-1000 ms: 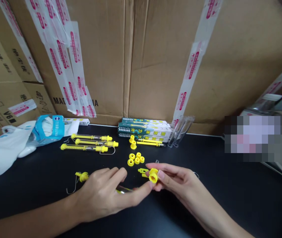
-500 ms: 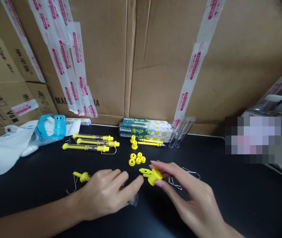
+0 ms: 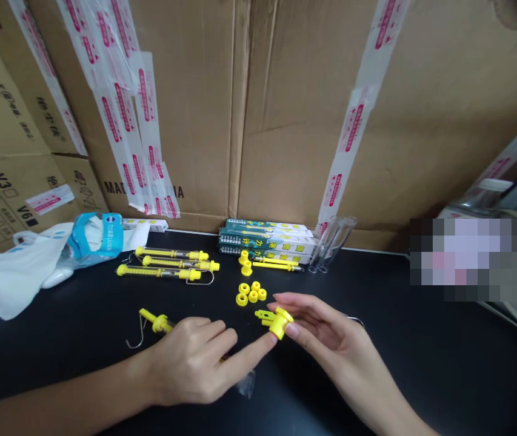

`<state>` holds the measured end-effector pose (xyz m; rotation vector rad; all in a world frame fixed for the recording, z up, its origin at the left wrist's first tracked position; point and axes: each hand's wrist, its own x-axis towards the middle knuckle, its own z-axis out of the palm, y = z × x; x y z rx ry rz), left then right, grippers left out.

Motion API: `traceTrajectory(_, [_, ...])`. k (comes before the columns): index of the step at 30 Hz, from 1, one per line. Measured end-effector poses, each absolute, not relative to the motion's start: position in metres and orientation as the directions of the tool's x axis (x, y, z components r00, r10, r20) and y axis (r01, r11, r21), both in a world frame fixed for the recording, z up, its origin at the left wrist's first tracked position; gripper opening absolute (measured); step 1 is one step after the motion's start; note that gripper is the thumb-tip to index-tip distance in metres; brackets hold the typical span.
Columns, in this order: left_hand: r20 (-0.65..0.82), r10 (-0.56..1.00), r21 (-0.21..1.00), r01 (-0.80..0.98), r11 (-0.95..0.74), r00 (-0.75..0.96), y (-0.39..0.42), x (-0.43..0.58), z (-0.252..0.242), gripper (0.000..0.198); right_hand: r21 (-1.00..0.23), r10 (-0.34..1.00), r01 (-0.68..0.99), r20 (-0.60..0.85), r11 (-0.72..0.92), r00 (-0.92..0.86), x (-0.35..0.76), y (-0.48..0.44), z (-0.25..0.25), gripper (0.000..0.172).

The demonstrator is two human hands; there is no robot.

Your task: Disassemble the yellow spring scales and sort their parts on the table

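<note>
The right hand is grasping a yellow plastic fitting between its fingertips, while the left hand is lying unclenched across a hooked spring scale, extending toward the fitting.

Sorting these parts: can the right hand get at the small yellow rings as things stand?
Probably yes: nothing stands between the right hand and the small yellow rings, though its fingers are pinching a yellow plastic part.

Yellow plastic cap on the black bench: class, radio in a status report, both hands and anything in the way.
Right hand pinching yellow plastic cap; left hand over hooked spring scale, forefinger reaching the cap. Loose yellow rings beyond, apart from both hands.
</note>
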<state>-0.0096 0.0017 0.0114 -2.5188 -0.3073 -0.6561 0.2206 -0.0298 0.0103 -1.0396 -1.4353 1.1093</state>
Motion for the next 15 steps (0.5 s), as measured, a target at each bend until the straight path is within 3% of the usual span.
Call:
traceTrajectory(6, [0.501, 0.063, -0.463, 0.329, -0.823, 0.863, 0.0010, -0.0102, 0.0092, 0.042, -0.983, 0.977, -0.010, 0.183, 0.183, -0.108, 0.2194, -0.0288, 0.0132, 0.028])
traceTrajectory(15, [0.430, 0.092, -0.532, 0.335, -0.778, 0.898, -0.0050, -0.0076, 0.0134, 0.045, -0.982, 0.983, 0.060, 0.175, 0.178, -0.061, 0.2197, -0.0315, 0.0149, 0.023])
